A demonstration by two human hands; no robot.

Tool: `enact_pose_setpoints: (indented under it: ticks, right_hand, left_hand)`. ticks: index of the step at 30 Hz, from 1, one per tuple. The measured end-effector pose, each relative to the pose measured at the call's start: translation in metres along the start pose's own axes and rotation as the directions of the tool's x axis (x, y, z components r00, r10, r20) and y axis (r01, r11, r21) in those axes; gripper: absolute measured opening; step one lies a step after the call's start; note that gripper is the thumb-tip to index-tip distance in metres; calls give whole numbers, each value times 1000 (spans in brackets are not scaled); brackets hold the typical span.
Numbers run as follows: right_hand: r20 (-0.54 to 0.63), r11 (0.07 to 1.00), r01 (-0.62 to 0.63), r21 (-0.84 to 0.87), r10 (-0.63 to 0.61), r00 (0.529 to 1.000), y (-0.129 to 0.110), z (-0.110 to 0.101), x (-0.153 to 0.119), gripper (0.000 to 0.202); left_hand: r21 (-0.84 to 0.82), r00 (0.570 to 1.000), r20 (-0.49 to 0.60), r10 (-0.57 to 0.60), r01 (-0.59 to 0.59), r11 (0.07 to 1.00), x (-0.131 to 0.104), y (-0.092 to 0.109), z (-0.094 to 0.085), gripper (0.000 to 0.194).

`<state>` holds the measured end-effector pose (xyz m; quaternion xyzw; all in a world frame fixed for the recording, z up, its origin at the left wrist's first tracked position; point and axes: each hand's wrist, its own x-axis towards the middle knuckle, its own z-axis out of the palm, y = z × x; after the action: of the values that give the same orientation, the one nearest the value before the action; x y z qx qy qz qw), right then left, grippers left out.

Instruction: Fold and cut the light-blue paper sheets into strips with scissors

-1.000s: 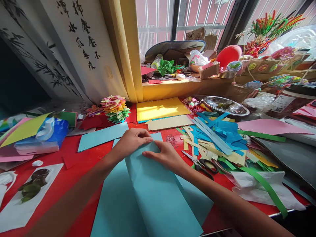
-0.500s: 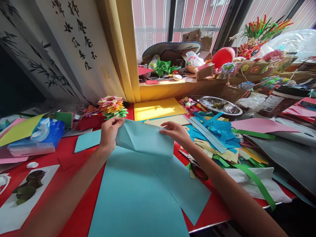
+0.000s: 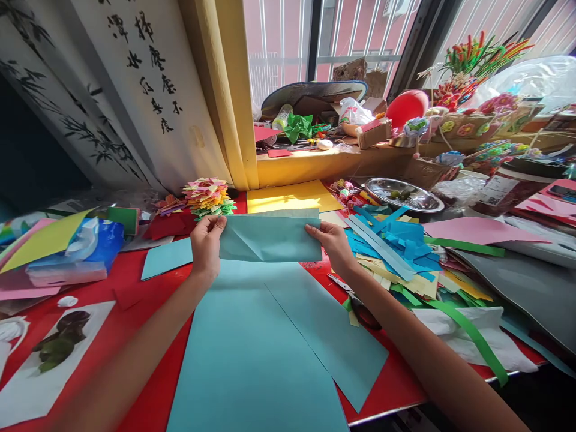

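A light blue paper (image 3: 271,239), folded over with a back layer showing along its top, is held up between my two hands. My left hand (image 3: 207,243) pinches its left upper corner. At the right edge, my right hand (image 3: 332,243) grips it between thumb and fingers. Beneath lies a large blue sheet (image 3: 256,354), with another blue sheet (image 3: 333,336) slanting out to its right. Scissors (image 3: 360,305) with dark handles rest on the red table surface, partly under my right forearm.
Blue paper strips (image 3: 405,240) are heaped at the right, near a metal plate (image 3: 404,195). A yellow sheet (image 3: 292,197) lies behind my hands. Stacked folded paper pieces (image 3: 207,197) stand behind my left hand. A tissue pack (image 3: 74,252) sits at left.
The held paper has levelled out, and its back layer now shows above the front one. My right hand has moved slightly right and closed more on the edge. The view has shifted a little.
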<state>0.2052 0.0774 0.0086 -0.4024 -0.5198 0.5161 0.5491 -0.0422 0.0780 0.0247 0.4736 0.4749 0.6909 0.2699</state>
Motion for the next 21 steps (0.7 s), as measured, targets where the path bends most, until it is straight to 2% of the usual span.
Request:
enact_pose_setpoints:
  ticks: [4,12,21]
  right_hand:
    - [-54,997,45,-69,-48,997,1,-1,0,34]
    - [-84,986,115,-123,-125,989,0,0,0,34]
    - [-132,968,103,-230,-136,982,1,4,-3,40]
  left_hand:
    - [38,1000,0,1,-1,999,-2,-6,1,20]
    - [61,1000,-4,-16,16,998,-4,-8,1,21]
    - [118,998,-33,48,-44,992,-5,-8,-1,22]
